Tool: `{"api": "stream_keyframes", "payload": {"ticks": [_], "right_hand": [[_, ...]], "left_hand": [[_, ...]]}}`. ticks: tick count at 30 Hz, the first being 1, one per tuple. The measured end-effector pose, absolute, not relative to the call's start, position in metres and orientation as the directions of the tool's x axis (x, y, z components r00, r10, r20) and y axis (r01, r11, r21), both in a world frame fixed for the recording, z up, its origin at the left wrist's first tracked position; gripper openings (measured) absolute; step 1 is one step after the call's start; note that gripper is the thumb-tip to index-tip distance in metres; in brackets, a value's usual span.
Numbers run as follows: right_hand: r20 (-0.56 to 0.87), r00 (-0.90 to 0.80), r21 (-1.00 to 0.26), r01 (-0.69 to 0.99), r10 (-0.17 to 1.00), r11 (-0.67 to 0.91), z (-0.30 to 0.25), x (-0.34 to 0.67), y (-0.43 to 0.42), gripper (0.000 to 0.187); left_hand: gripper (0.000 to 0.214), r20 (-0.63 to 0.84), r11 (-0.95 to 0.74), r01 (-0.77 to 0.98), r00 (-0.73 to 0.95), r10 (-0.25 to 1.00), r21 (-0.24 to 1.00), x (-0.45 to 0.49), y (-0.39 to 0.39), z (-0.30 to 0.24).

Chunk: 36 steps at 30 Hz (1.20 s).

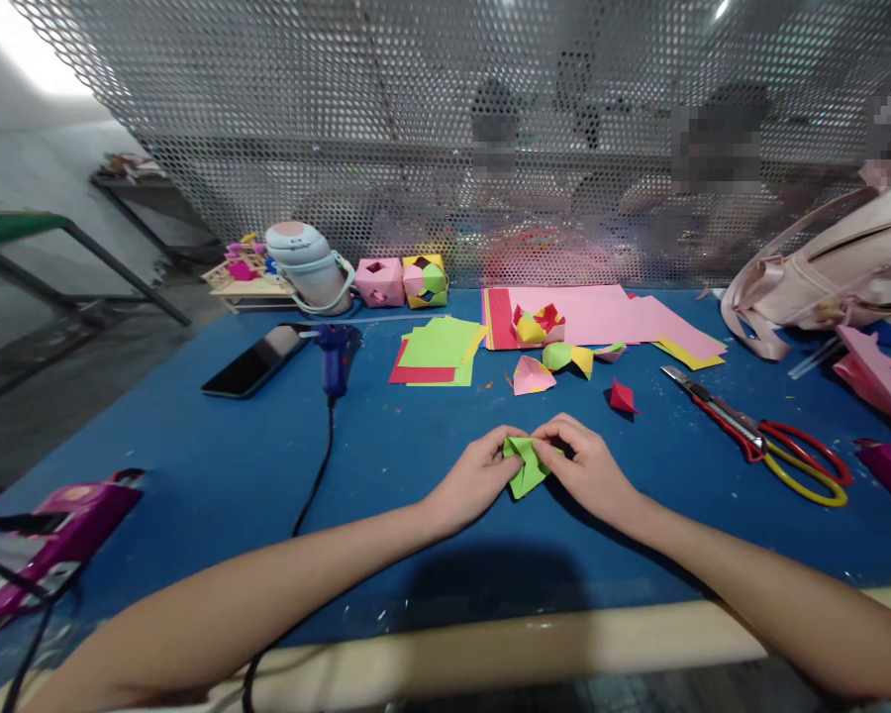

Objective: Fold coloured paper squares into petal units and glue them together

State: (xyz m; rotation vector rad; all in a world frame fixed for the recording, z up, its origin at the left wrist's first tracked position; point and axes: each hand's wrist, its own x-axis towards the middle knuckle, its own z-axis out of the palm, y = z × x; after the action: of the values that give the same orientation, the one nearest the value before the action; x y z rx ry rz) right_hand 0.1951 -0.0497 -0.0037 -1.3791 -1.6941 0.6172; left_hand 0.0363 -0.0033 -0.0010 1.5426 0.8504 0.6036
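A small piece of folded green paper (526, 479) is held between my two hands near the middle of the blue table. My left hand (476, 477) pinches its left side with thumb and fingers. On the other side, my right hand (580, 463) grips the upper right part, thumb pressed on the paper. Beyond my hands lie a pink folded piece (533, 376), a red folded piece (622, 396) and a joined strip of green and yellow pieces (568, 357). A red, yellow and pink folded paper ring (539, 326) rests on the sheets behind them.
Left of my hands are a blue glue gun (334, 361) with its cord, and a phone (256, 361). Green sheets (440, 347) and pink sheets (594, 312) lie ahead. Scissors (806, 460) and a utility knife (720, 414) lie right. A bottle (308, 267) and bag (824, 257) stand behind.
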Motion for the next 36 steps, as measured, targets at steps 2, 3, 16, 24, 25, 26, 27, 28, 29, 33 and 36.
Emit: {"api": "stream_keyframes", "payload": {"ticks": [2, 3, 16, 24, 25, 26, 27, 28, 29, 33, 36], "right_hand": [[0.313, -0.031, -0.791, 0.544, 0.949, 0.279, -0.0036, 0.1953, -0.0501, 0.012], [0.318, -0.028, -0.788, 0.547, 0.948, 0.281, -0.0033, 0.1954, -0.0503, 0.012], [0.377, 0.001, -0.750, 0.588, 0.926, 0.305, -0.0017, 0.1932, -0.0519, 0.012], [0.402, -0.006, -0.734, 0.595, 0.916, 0.326, -0.0019, 0.1931, -0.0529, 0.013], [0.401, -0.006, -0.734, 0.597, 0.916, 0.326, -0.0021, 0.1933, -0.0530, 0.013], [0.401, -0.007, -0.732, 0.599, 0.916, 0.325, -0.0022, 0.1937, -0.0531, 0.013], [0.402, -0.009, -0.730, 0.601, 0.916, 0.326, -0.0023, 0.1940, -0.0532, 0.013], [0.402, -0.010, -0.727, 0.604, 0.915, 0.326, -0.0024, 0.1944, -0.0534, 0.013], [0.404, -0.011, -0.723, 0.608, 0.915, 0.327, -0.0025, 0.1948, -0.0535, 0.013], [0.409, -0.015, -0.707, 0.626, 0.912, 0.328, -0.0023, 0.1955, -0.0539, 0.014], [0.413, -0.022, -0.696, 0.637, 0.910, 0.331, -0.0023, 0.1953, -0.0538, 0.014]], "left_hand": [[0.019, -0.107, 0.007, 0.167, 0.596, 0.796, 0.986, 0.0363, -0.0038, 0.0001], [0.019, -0.108, 0.013, 0.162, 0.597, 0.795, 0.987, 0.0362, -0.0038, 0.0005], [0.023, -0.047, -0.049, 0.140, 0.610, 0.791, 0.989, 0.0355, -0.0018, -0.0030], [0.023, -0.036, -0.079, 0.174, 0.577, 0.816, 0.982, 0.0353, -0.0026, -0.0027], [0.023, -0.036, -0.080, 0.177, 0.571, 0.820, 0.981, 0.0353, -0.0028, -0.0024], [0.023, -0.036, -0.080, 0.177, 0.569, 0.821, 0.981, 0.0354, -0.0030, -0.0021], [0.023, -0.035, -0.081, 0.178, 0.568, 0.822, 0.981, 0.0353, -0.0032, -0.0020], [0.023, -0.035, -0.081, 0.177, 0.566, 0.824, 0.981, 0.0353, -0.0034, -0.0020], [0.023, -0.035, -0.079, 0.177, 0.564, 0.825, 0.981, 0.0352, -0.0036, -0.0021], [0.022, -0.013, -0.077, 0.143, 0.542, 0.840, 0.987, 0.0349, -0.0038, -0.0031], [0.022, 0.014, -0.092, 0.122, 0.531, 0.847, 0.988, 0.0348, -0.0034, -0.0039]]}}
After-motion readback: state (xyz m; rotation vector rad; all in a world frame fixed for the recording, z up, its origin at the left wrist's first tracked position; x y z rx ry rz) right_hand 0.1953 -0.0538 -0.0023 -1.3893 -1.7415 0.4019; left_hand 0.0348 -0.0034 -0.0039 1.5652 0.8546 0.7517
